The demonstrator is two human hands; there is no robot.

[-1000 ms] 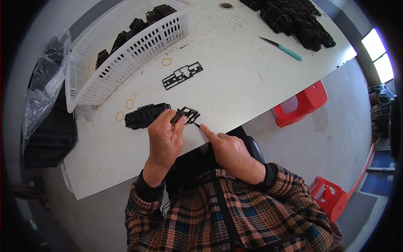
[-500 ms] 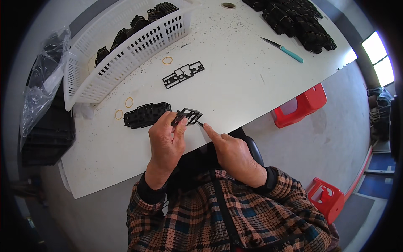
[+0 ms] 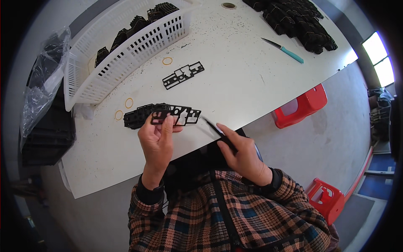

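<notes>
My left hand (image 3: 156, 140) is closed on a flat black plastic frame (image 3: 182, 115) with cut-out openings, gripping its left end between thumb and fingers. Behind that frame, a stack of similar black frames (image 3: 138, 116) lies on the table, partly covered by it. In my right hand (image 3: 242, 153) is a slim black pointed tool (image 3: 215, 128); blur and the fingers hide its exact kind. Its tip sits just off the frame's right end. Farther back, a single black frame (image 3: 183, 75) lies flat by itself.
The white table (image 3: 235, 92) carries a white basket (image 3: 126, 63) of black parts, bundled black parts (image 3: 294, 21), a turquoise-handled knife (image 3: 289, 53), a tape roll (image 3: 228, 6) and yellow rubber bands (image 3: 167, 61). Red stools (image 3: 302, 107) stand to the right. Black crates (image 3: 48, 138) are at left.
My left hand has moved slightly left and turned the frame, so its broad face now shows. My right hand has drawn back to the right, and more of the black tool is visible.
</notes>
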